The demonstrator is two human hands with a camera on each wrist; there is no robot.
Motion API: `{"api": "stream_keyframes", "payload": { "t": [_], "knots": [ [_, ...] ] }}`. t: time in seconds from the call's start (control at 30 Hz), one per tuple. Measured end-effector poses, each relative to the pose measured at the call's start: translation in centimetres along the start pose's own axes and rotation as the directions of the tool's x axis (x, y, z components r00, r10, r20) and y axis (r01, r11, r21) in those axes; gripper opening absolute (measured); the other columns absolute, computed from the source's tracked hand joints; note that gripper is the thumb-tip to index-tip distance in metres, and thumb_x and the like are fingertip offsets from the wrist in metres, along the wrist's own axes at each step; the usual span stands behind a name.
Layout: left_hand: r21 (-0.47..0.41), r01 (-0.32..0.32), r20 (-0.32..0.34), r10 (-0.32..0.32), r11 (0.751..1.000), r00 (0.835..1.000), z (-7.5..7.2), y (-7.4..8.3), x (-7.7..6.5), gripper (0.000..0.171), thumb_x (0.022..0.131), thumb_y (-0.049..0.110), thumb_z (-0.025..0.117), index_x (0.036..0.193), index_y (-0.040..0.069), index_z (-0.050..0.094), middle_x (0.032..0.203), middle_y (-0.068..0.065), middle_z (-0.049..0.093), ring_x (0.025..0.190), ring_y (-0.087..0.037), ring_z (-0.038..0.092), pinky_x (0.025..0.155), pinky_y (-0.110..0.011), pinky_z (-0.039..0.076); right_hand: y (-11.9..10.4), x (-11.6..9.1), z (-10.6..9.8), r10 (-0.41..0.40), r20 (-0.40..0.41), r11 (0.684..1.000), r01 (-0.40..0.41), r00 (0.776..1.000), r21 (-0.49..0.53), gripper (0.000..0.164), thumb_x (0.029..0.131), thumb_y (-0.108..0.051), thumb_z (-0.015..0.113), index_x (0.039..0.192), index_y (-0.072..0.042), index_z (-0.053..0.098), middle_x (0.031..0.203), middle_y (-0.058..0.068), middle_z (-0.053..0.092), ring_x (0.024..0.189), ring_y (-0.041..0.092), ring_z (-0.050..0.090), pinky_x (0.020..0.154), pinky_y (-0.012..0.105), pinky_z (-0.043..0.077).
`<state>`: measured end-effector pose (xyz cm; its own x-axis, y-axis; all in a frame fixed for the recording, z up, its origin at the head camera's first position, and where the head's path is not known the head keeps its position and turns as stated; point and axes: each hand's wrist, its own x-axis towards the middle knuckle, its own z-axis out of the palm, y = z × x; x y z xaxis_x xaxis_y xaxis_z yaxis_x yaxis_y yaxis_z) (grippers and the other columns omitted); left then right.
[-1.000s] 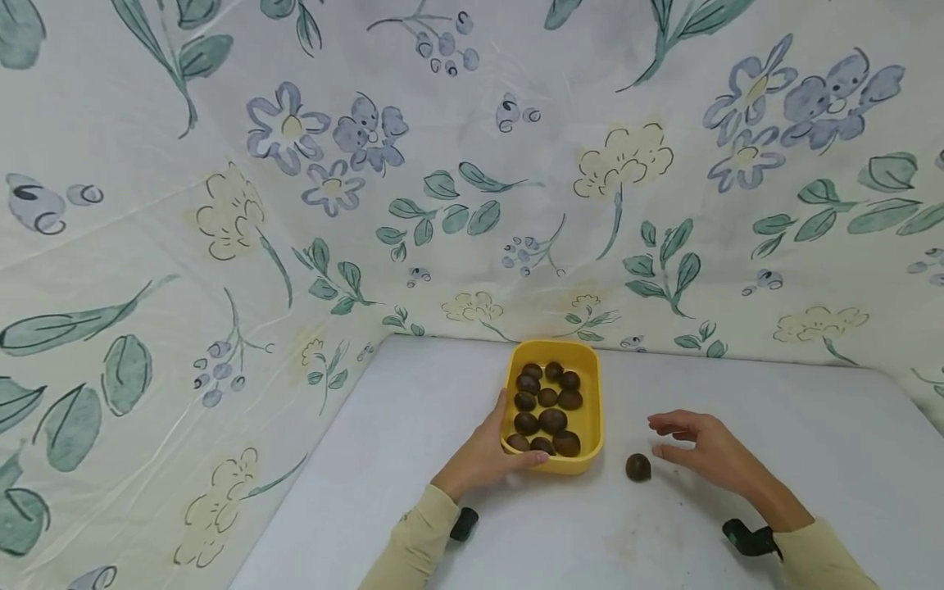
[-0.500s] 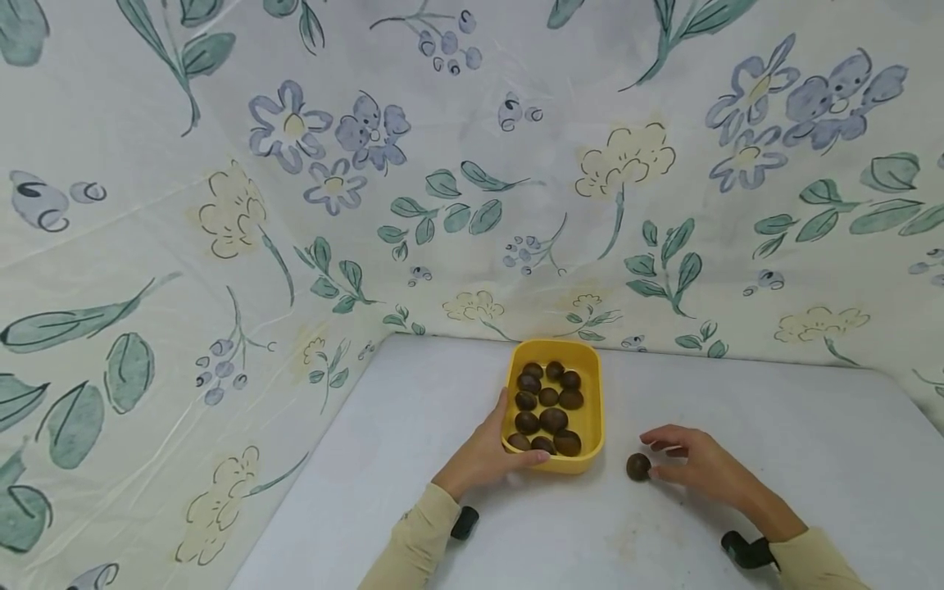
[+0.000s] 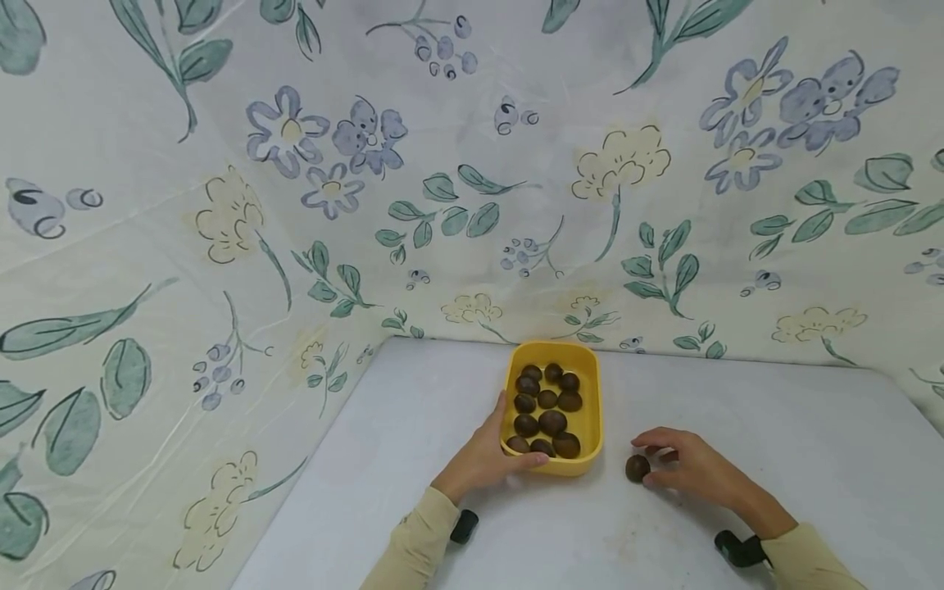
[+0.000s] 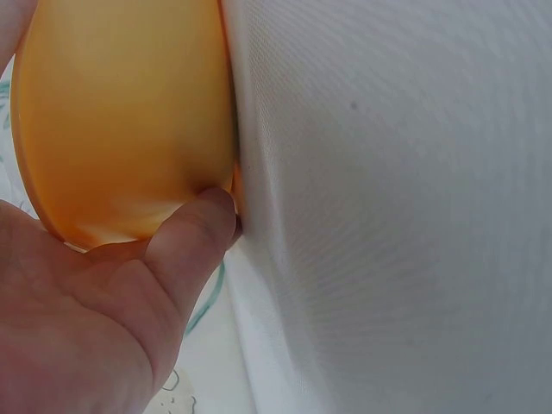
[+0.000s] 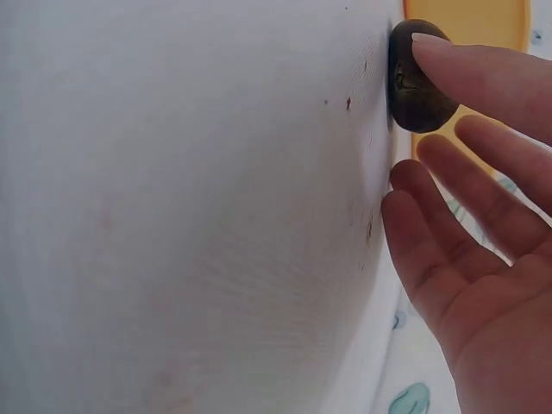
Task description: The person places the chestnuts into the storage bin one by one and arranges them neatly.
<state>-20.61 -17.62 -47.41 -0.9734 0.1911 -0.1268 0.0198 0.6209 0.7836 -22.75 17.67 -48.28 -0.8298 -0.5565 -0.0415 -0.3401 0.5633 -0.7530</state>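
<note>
Several dark brown chestnuts lie in a yellow plastic box. My left hand grips the box at its near left corner, thumb along the front wall and fingers at the left side. In the left wrist view the thumb presses the box wall low down by the table. A single chestnut sits on the table right of the box. Around it my right hand is spread, index finger above and thumb at its side. The right wrist view shows the thumb over the chestnut, other fingers loosely bent and apart from it.
The white table meets a floral-patterned cloth at the back and left. Small brown specks mark the table near the right hand. A black wrist device sits on the right wrist.
My right hand has moved left and slightly down until its thumb and fingers come around the loose chestnut. The left hand and box have stayed in place.
</note>
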Motion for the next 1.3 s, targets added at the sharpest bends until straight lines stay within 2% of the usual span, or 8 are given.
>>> {"api": "stream_keyframes", "payload": {
  "t": [0.17, 0.47, 0.73, 1.0, 1.3],
  "knots": [
    [0.009, 0.006, -0.003, -0.006, 1.000, 1.000, 0.04, 0.11, -0.05, 0.128, 0.082, 0.060, 0.081, 0.168, 0.016, -0.003, 0.173, -0.014, 0.020, 0.158, -0.036, 0.029, 0.127, -0.058, 0.029, -0.04, 0.11, 0.03, -0.011, 0.004, 1.000, 0.011, 1.000, -0.012, 0.048, 0.082, -0.014, 0.086, 0.126, -0.007, 0.069, 0.127, 0.010, 0.070, 0.111, 0.025, 0.065, 0.091, 0.037, 0.061],
    [-0.010, 0.009, -0.004, -0.009, 1.000, 1.000, 0.11, 0.21, -0.14, 0.128, 0.082, 0.058, 0.082, 0.168, 0.015, -0.003, 0.173, -0.016, 0.023, 0.156, -0.038, 0.032, 0.126, -0.060, 0.030, 0.18, 0.25, 0.24, -0.069, 0.023, 0.997, 0.070, 0.997, -0.039, 0.041, 0.084, -0.015, 0.085, 0.121, -0.007, 0.071, 0.118, 0.003, 0.072, 0.098, 0.002, 0.061, 0.085, 0.026, 0.060],
    [0.003, 0.011, -0.011, -0.011, 1.000, 1.000, 0.16, 0.05, -0.04, 0.129, 0.081, 0.059, 0.083, 0.168, 0.015, -0.002, 0.172, -0.016, 0.023, 0.156, -0.038, 0.033, 0.125, -0.060, 0.030, 0.31, 0.35, 0.53, -0.086, 0.003, 0.994, 0.086, 0.996, -0.073, 0.037, 0.085, -0.020, 0.085, 0.117, -0.008, 0.073, 0.114, -0.001, 0.072, 0.096, 0.001, 0.061, 0.084, 0.023, 0.059],
    [0.002, -0.005, -0.011, 0.005, 1.000, 1.000, 0.19, -0.06, 0.10, 0.129, 0.081, 0.058, 0.083, 0.168, 0.013, -0.002, 0.172, -0.017, 0.023, 0.156, -0.039, 0.032, 0.125, -0.061, 0.031, 0.13, 0.49, 0.48, -0.077, -0.011, 0.996, 0.076, 0.997, -0.043, 0.037, 0.085, -0.022, 0.085, 0.116, -0.009, 0.073, 0.112, -0.001, 0.072, 0.094, 0.001, 0.060, 0.083, 0.022, 0.059],
    [-0.010, 0.002, -0.017, -0.002, 1.000, 1.000, 0.24, 0.05, 0.15, 0.129, 0.080, 0.058, 0.084, 0.168, 0.016, -0.001, 0.173, -0.014, 0.022, 0.157, -0.036, 0.031, 0.127, -0.059, 0.029, -0.33, 0.69, 0.05, -0.072, -0.042, 0.997, 0.071, 0.996, -0.030, 0.034, 0.086, -0.019, 0.084, 0.116, -0.008, 0.074, 0.111, 0.001, 0.071, 0.093, 0.003, 0.060, 0.085, 0.028, 0.061]
  ]
}}
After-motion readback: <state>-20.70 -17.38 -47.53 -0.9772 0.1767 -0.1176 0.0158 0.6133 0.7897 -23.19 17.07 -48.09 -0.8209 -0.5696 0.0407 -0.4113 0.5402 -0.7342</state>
